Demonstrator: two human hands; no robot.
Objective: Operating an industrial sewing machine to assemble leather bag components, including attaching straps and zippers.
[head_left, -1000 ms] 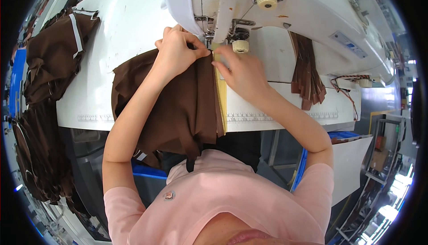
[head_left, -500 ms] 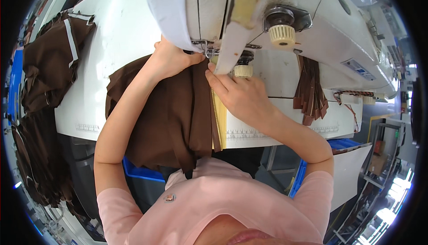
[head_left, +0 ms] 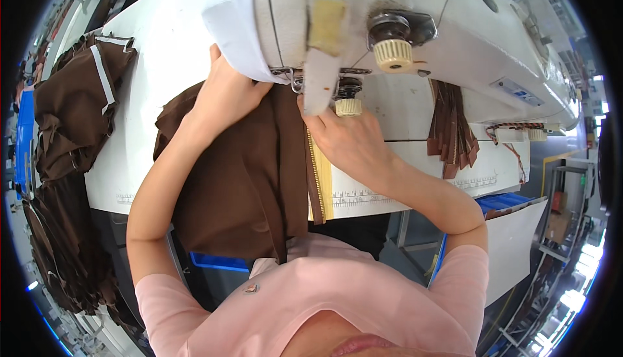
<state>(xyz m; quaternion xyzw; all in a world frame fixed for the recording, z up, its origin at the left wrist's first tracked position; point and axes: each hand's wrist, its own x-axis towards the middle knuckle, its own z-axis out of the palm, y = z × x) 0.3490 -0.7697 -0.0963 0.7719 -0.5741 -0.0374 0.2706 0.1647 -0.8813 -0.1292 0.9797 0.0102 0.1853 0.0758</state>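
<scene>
Brown fabric (head_left: 224, 182) spreads over the sewing table and hangs off its near edge. A zipper with brown tape and gold teeth (head_left: 316, 182) runs along its right side, up toward the needle area of the white sewing machine (head_left: 467, 39). My left hand (head_left: 227, 97) lies spread on the fabric, thumb apart, some fingers hidden behind white cloth on the machine head. Close to the presser foot (head_left: 296, 83), my right hand (head_left: 354, 143) has its fingertips closed at the zipper's upper part. The machine partly covers these fingers.
Brown fabric pieces with white strips (head_left: 78, 107) are piled at the left. Several brown zippers (head_left: 452, 130) lie bundled right of my right hand. A yellow strip (head_left: 324, 191) runs beside the zipper. Cream tension knobs (head_left: 392, 55) jut out above my right hand.
My left hand has slid left and back from the presser foot, its thumb drawing away. The right hand stays by the zipper. The view has shifted slightly, and the fabric lies smoother.
</scene>
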